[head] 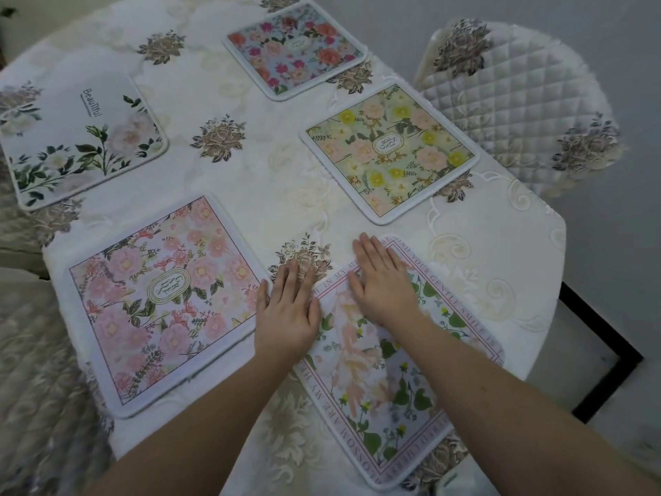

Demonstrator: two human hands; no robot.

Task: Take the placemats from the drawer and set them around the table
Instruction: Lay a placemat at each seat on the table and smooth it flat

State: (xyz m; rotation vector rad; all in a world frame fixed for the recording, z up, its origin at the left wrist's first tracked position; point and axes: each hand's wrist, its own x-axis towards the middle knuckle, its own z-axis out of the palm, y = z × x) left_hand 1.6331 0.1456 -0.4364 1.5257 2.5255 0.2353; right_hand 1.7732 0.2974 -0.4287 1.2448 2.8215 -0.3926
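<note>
Both hands, left hand [288, 309] and right hand [382, 281], lay flat and gripped nothing, pressing the nearest placemat [400, 366]; it looked thin, light, floppy, best lifted by an edge.

A table [250, 195] fills most of the frame, covered by a cream tablecloth [221, 102] with embroidered scrolls and brownish flower clusters. In the upper right of the frame stands a chair [518, 102] with a quilted white cover bearing the same flower motif, drawn close to the table's edge. Behind it a plain pale wall [465, 8] shows. In the lower right, the light floor [604, 399] carries a dark angled line. The lighting is soft and even.
</note>
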